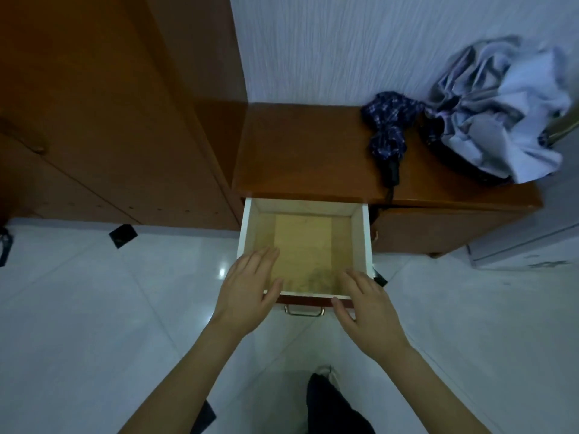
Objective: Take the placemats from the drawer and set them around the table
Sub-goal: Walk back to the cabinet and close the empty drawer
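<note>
Hovering over the pulled-out drawer (305, 245), the left hand (247, 291) and right hand (366, 303) have straight, relaxed fingers, grasping nothing; a flat tan placemat (302, 242) lies on the drawer bottom beyond the fingertips; whether they touch it is unclear; no writing is legible

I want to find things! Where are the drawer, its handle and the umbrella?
drawer (357, 233): head view, on its inner right wall.
handle (304, 312): head view, middle of the metal bar.
umbrella (388, 130): head view, on its folded dark blue cloth.
</note>
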